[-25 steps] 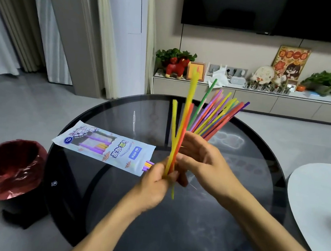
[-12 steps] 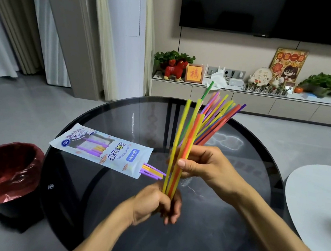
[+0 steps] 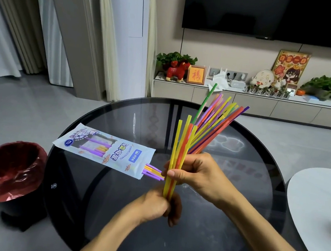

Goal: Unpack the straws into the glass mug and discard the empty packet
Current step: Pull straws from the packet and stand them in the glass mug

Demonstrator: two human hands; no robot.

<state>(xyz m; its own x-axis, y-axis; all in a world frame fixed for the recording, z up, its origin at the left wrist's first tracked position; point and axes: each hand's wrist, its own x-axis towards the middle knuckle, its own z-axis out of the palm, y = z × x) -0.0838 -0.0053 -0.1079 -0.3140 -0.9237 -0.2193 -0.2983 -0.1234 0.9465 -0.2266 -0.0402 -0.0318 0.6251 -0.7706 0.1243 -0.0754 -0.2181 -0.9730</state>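
Two hands hold coloured straws above the round glass bench (image 3: 109, 212). The right hand (image 3: 198, 174) curls around a fanned bundle of straws (image 3: 212, 126); the left hand (image 3: 157, 207) pinches the lower ends of a few yellow and orange ones. The packet (image 3: 104, 149) lies on the bench at the left, with purple and yellow straws sticking out. A red-lined bin (image 3: 6, 171) stands beside the bench. I cannot see the glass mug clearly.

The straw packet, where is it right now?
In the head view the straw packet lies flat on the left part of the round glass table, with the red-lined bin further left on the floor.
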